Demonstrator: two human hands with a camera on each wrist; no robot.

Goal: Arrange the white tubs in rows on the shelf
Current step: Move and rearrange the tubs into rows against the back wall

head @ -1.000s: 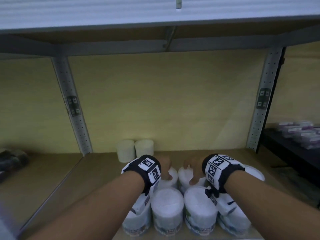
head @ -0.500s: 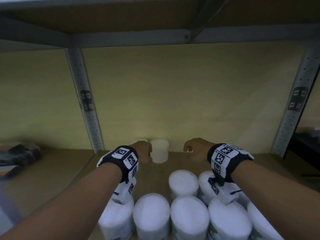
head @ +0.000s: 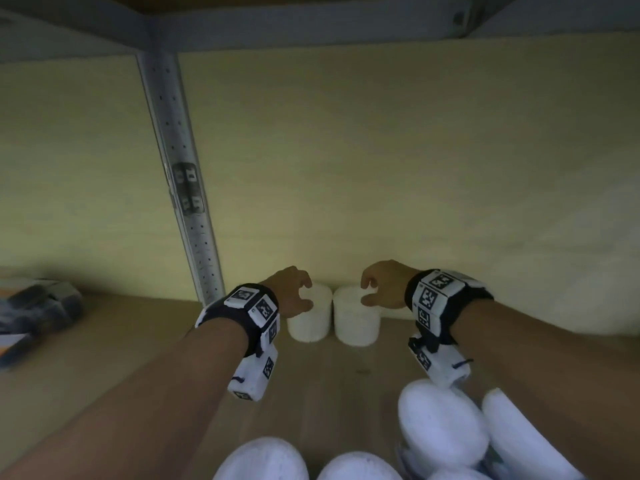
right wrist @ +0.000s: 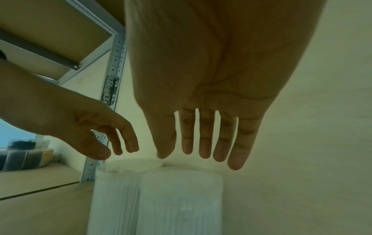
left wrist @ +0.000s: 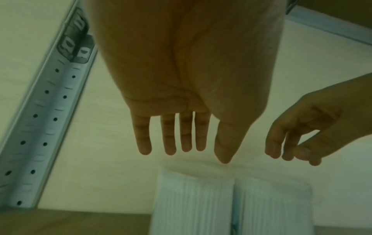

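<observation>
I can read no writing on the 2 white tubs (head: pixel 332 315) touching side by side at the shelf (head: pixel 114 344) back wall. My left hand (head: pixel 289 292) and right hand (head: pixel 384 287) hover above them, fingers loose, holding nothing. More tubs (head: pixel 440 424) crowd the shelf's front.

Dim, greenish light throughout; the tubs (head: pixel 441 424) at the head view's bottom edge blur, and wide-angle stretch bends the corners.
</observation>
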